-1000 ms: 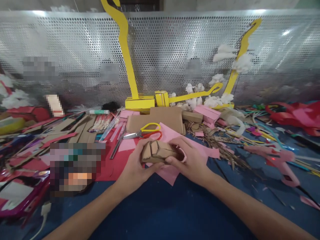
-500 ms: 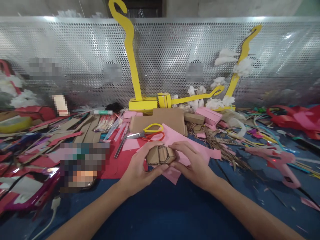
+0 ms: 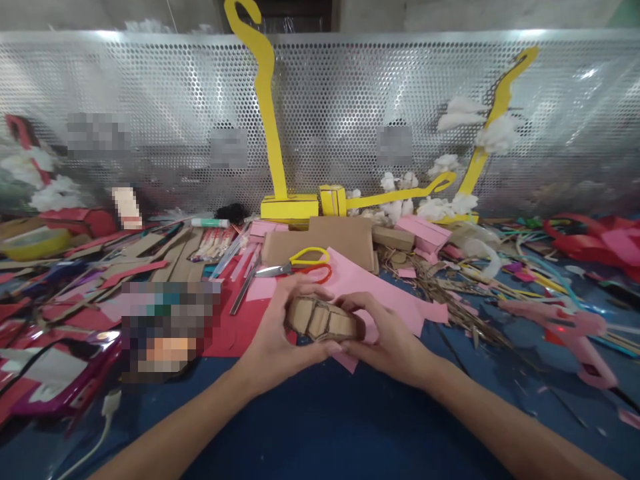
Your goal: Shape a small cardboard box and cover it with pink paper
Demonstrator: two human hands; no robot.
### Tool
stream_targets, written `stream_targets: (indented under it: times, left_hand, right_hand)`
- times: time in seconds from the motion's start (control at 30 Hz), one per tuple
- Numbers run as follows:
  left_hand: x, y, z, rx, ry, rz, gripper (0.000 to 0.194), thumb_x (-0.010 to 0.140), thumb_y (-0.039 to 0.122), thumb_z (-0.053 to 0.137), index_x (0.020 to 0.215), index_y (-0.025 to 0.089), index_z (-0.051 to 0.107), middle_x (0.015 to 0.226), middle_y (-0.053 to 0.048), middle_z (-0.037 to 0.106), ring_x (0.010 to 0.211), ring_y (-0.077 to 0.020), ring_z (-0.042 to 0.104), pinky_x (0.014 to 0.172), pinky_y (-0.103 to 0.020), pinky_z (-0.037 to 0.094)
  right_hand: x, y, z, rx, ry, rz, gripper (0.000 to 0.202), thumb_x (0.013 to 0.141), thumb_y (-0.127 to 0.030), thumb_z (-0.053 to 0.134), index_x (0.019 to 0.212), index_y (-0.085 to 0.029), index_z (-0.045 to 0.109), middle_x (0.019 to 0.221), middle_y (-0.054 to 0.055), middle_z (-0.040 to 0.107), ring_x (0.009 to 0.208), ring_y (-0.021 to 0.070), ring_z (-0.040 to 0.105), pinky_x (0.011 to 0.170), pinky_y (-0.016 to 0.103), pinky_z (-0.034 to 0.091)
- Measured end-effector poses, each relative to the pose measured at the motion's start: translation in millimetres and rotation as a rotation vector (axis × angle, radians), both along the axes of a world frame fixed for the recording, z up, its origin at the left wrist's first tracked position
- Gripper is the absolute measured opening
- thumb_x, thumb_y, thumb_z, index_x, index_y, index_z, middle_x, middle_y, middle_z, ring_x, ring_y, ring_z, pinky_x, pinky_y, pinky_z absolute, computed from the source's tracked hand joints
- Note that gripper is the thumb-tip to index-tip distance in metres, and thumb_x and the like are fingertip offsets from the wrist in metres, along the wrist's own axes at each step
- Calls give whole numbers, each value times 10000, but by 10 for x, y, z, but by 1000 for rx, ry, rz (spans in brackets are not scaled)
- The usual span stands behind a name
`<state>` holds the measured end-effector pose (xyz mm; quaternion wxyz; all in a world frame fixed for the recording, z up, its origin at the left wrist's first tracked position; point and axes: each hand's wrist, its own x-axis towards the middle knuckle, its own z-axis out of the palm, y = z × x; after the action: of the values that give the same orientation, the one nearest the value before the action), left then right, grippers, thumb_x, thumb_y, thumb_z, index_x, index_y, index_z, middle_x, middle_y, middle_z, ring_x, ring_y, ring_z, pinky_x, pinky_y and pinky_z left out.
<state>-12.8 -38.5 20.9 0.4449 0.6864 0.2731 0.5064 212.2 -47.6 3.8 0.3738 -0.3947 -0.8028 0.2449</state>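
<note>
A small brown cardboard piece (image 3: 320, 320), built of several joined strips with dark edges, is held between both hands above the blue table. My left hand (image 3: 280, 337) curls round its left end, thumb along the lower edge. My right hand (image 3: 385, 337) grips its right end between thumb and fingers. Just behind the hands lie scissors (image 3: 295, 264) with one yellow and one red handle. Pink paper (image 3: 395, 300) is partly under the cardboard piece, and red paper (image 3: 227, 333) lies to the left.
A pink glue gun (image 3: 565, 323) rests at the right beside dry twigs (image 3: 450, 307). Yellow hook-shaped pieces on box bases (image 3: 289, 207) stand at the back, before a perforated metal panel (image 3: 330, 87). Paper scraps and a purple object (image 3: 70, 387) lie left.
Both hands have turned the cardboard piece, so its segmented, strip-covered side now faces the camera. The view has shifted slightly, moving the background a little to the right.
</note>
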Motion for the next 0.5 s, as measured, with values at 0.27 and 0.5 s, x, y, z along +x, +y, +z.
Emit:
stream_targets:
  times: [0.27, 0.5]
  left_hand:
    - [191, 11, -187, -411, -164, -42, 462, 734, 375, 887, 1075, 197, 633, 1040, -71, 745, 987, -261, 704, 903, -392, 568]
    - [160, 76, -158, -770, -358, 61, 512, 762, 441, 854, 1177, 198, 679, 1063, -85, 757, 1019, -261, 712, 851, -349, 585]
  right_hand:
    - [-32, -25, 38, -30, 115, 104, 222, 1032, -410, 519, 1172, -242, 560, 1095, 65, 686, 957, 208, 663, 868, 371, 552]
    - [-57, 668, 179, 73, -274, -141, 211, 1045, -249, 436, 1148, -188, 609, 1130, 107, 708, 960, 216, 684, 853, 362, 547]
